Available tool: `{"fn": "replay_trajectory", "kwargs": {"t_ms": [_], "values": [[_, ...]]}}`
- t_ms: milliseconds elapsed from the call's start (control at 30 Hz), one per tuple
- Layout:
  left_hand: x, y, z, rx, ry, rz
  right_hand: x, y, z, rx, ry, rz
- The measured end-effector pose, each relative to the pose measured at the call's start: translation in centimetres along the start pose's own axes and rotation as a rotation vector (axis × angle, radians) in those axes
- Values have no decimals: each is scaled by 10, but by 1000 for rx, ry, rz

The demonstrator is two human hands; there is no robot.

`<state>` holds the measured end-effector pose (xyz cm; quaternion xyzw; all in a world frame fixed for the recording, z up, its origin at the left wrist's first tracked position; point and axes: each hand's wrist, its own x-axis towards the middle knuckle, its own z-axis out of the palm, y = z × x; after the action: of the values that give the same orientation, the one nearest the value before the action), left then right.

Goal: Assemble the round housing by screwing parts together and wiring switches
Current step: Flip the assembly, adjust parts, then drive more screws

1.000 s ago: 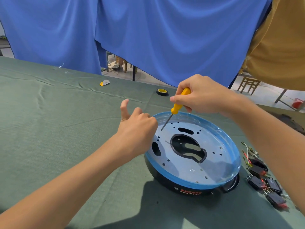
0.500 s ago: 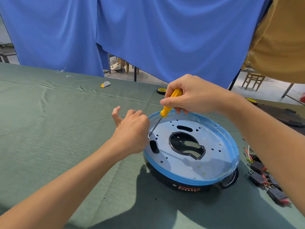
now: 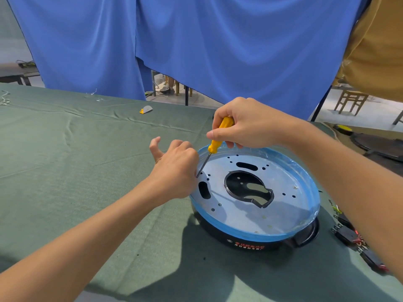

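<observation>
The round housing (image 3: 257, 233) is black with a blue film-covered rim and lies on the green cloth at centre right. A silver plate (image 3: 246, 212) with several holes and a large black cut-out fills its top. My right hand (image 3: 246, 125) grips a yellow-handled screwdriver (image 3: 214, 146), which tilts down-left. Its tip meets the plate near the left rim. My left hand (image 3: 174, 168) sits at that left rim with fingers curled over the edge beside the tip and thumb sticking out. Its fingertips are hidden.
Several black switches (image 3: 346, 232) with coloured wires lie right of the housing, partly behind my right forearm. A black disc (image 3: 381, 144) and a yellow tape roll (image 3: 343, 129) sit at far right. A small grey-yellow piece (image 3: 146, 109) lies at the back. A person in an ochre shirt (image 3: 375, 51) stands top right.
The screwdriver tip has moved left across the plate toward the rim by my left hand. My left hand stays curled at the housing's edge.
</observation>
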<state>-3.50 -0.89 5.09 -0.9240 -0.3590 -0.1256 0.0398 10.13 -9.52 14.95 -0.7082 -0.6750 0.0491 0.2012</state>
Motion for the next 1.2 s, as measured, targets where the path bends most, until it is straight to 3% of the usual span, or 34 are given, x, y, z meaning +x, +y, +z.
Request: {"fn": "replay_trajectory", "kwargs": {"t_ms": [967,1033,1100,1200], "values": [[-2,1,-6,-149,-108,-66,1,-4,-2,-23,13,-2],[-4,-15,-3,-277,-105,-25,3,-5,-2,-41,10,-4],[-3,-30,2,-637,-82,-57,5,-6,-2,-53,1,-5],[-4,-34,17,-1205,-29,-241,10,-10,1,-85,-6,-11]]}}
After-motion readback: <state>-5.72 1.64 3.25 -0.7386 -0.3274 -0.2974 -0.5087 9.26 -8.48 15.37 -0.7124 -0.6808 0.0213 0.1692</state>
